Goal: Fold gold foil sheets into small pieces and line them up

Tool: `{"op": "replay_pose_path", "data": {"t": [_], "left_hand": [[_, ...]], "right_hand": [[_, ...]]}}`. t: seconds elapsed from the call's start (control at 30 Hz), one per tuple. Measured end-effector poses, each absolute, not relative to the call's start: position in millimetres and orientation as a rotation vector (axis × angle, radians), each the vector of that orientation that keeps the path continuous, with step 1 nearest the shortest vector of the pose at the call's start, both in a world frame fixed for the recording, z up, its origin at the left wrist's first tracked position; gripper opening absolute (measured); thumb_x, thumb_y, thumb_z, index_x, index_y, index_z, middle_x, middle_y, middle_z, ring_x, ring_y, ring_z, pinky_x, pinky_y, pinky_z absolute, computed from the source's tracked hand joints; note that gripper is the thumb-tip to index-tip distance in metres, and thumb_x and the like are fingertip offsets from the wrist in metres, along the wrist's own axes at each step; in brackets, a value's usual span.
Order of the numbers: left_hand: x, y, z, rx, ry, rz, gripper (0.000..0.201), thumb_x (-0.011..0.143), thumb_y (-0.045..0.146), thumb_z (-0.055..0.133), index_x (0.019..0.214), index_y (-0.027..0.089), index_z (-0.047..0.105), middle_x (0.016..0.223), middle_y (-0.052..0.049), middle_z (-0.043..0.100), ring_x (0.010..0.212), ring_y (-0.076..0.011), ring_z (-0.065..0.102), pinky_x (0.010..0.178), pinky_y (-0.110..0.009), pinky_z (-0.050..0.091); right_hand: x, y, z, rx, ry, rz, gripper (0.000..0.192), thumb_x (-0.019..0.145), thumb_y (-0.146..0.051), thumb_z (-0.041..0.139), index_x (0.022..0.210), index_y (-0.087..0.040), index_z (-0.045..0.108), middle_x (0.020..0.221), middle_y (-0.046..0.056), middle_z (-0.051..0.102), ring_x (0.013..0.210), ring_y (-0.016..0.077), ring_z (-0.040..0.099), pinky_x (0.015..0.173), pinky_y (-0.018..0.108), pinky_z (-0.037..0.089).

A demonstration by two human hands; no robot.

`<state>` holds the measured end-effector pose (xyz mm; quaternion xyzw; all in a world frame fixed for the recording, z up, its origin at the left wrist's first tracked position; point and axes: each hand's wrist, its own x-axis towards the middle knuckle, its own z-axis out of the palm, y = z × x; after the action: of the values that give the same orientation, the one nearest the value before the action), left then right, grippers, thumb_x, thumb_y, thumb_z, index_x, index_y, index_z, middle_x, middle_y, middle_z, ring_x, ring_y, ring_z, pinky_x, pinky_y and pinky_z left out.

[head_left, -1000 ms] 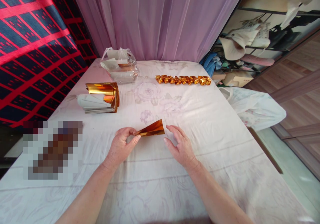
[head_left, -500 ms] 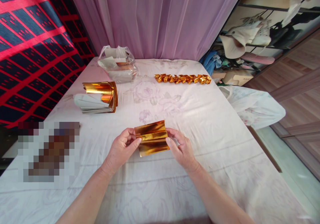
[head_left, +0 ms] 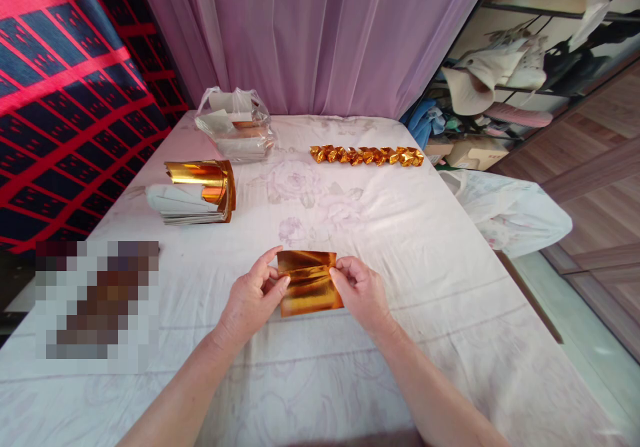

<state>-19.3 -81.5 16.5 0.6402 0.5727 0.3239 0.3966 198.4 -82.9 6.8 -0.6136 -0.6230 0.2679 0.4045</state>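
Observation:
A creased sheet of gold foil paper (head_left: 310,286) is held above the cloth, near the front middle of the table. My left hand (head_left: 255,292) pinches its left edge between thumb and fingers, with the index finger raised by the upper corner. At the right edge, my right hand (head_left: 361,292) grips the sheet, thumb on top and fingers curled behind. Horizontal folds run across the paper. Farther back lies a row of folded gold foil pieces (head_left: 367,156), and to the left stands a bent stack of gold and white sheets (head_left: 200,194).
A clear plastic bag (head_left: 235,127) of paper stands at the back left of the flowered tablecloth (head_left: 430,234). A blurred-out patch (head_left: 100,304) covers something at the left. Beyond the right edge are a white bag (head_left: 520,210) and shelves with a cap (head_left: 470,87).
The gold sheet has levelled out and its folds lie flatter. My left hand's index finger has lifted toward the top corner, and the right thumb has moved slightly up and left.

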Motion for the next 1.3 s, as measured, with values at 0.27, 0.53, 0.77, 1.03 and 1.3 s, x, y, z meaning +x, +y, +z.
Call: {"op": "replay_pose_path", "data": {"t": [0.27, 0.53, 0.77, 1.03, 1.3], "left_hand": [[-17, -85, 17, 1.923, 1.736, 0.705, 0.057, 0.089, 0.034, 0.055, 0.144, 0.029, 0.042, 0.088, 0.008, 0.075, 0.062, -0.0119, 0.067, 0.065, -0.025, 0.051], [-16, -84, 16, 2.184, 1.919, 0.440, 0.053, 0.091, 0.032, 0.059, 0.142, 0.026, 0.048, 0.088, 0.006, 0.077, 0.070, -0.0176, 0.070, 0.064, -0.029, 0.047], [-14, -82, 14, 2.221, 1.947, 0.385, 0.050, 0.091, 0.031, 0.057, 0.141, 0.027, 0.049, 0.087, 0.004, 0.077, 0.071, -0.0179, 0.070, 0.063, -0.029, 0.045], [-12, -82, 15, 2.262, 1.953, 0.383, 0.044, 0.090, 0.029, 0.060, 0.133, 0.028, 0.055, 0.081, 0.004, 0.073, 0.066, -0.0174, 0.066, 0.061, -0.029, 0.043], [-18, -82, 13, 2.583, 1.563, 0.777, 0.019, 0.096, 0.024, 0.053, 0.095, 0.024, 0.072, 0.091, -0.002, 0.070, 0.081, -0.0187, 0.063, 0.075, -0.034, 0.047]], "right_hand": [[198, -80, 4, -1.708, -1.709, 0.534, 0.017, 0.085, -0.035, 0.052, 0.077, -0.022, 0.061, 0.060, -0.002, 0.065, 0.055, 0.0132, 0.059, 0.057, 0.024, 0.039], [196, -79, 1, -1.773, -1.853, 0.334, 0.013, 0.086, -0.030, 0.053, 0.079, -0.023, 0.061, 0.068, -0.001, 0.069, 0.064, 0.0158, 0.062, 0.060, 0.026, 0.036], [193, -77, 1, -1.830, -1.914, 0.273, 0.011, 0.088, -0.028, 0.054, 0.081, -0.023, 0.061, 0.069, 0.000, 0.070, 0.068, 0.0167, 0.063, 0.061, 0.027, 0.035], [191, -77, 3, -1.882, -1.948, 0.262, 0.010, 0.088, -0.026, 0.056, 0.080, -0.023, 0.060, 0.069, -0.001, 0.069, 0.070, 0.0173, 0.063, 0.061, 0.028, 0.033], [189, -77, 5, -1.903, -1.953, 0.248, 0.009, 0.087, -0.026, 0.057, 0.081, -0.023, 0.061, 0.070, -0.001, 0.068, 0.070, 0.0173, 0.063, 0.062, 0.027, 0.034]]}}
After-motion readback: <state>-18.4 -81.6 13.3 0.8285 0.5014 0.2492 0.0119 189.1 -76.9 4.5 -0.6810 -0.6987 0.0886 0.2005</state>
